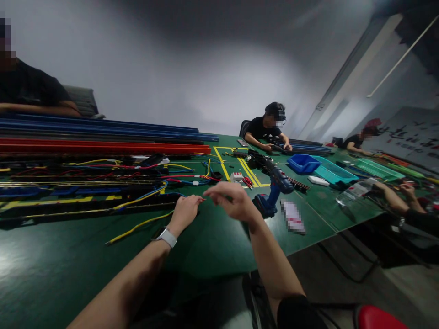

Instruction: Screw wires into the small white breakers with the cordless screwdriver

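My left hand (187, 211), with a watch (167, 237) on its wrist, is closed in a pinch above the green table (212, 246). A small reddish tip, apparently a wire end (203, 199), shows at its fingertips; the rest is hidden. Just to the right hovers my right hand (233, 199), fingers bent but apart, with nothing visible in them. Yellow, blue and red wires (144, 198) run from the long dark strips (85, 210) toward my left hand. A loose yellow wire (140, 224) lies beside my left wrist.
A blue cordless drill (269, 198) stands right of my right hand, near a small white block (236, 177) and red leads (247, 182). Orange (103, 146) and blue rails (103, 128) lie at back left. Farther right are a blue bin (303, 163), teal basket (334, 171) and co-workers (262, 130).
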Demonstrator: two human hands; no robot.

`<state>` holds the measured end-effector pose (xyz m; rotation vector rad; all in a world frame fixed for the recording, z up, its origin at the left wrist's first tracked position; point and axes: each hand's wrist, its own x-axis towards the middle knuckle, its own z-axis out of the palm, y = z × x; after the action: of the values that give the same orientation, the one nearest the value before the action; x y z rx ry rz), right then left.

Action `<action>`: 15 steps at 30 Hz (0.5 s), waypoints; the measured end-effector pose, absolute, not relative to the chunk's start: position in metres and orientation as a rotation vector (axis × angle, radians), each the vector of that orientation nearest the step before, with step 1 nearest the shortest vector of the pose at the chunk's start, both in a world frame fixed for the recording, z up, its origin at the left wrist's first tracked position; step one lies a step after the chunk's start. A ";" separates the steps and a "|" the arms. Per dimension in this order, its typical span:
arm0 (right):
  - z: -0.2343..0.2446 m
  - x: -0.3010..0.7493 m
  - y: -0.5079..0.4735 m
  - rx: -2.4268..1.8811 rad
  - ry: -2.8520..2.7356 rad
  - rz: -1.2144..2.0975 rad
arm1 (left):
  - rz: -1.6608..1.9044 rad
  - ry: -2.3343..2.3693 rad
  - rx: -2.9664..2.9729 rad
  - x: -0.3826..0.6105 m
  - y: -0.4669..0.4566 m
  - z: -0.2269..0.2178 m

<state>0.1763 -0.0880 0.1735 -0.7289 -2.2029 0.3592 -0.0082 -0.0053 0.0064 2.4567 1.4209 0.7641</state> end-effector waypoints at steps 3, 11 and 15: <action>0.128 0.218 -0.050 -1.192 -1.845 0.098 | 0.771 1.431 2.463 -0.008 -0.003 0.004; 0.035 0.279 -0.029 -1.874 -1.399 0.068 | 0.799 1.416 2.421 -0.009 -0.002 0.004; 0.021 0.283 -0.021 -1.606 -1.123 0.604 | 0.819 1.415 2.383 -0.010 -0.002 0.003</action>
<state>0.2829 -0.0209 0.0209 -1.6056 -1.1228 0.6037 -0.0097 -0.0015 0.0034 2.3827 1.4152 0.8189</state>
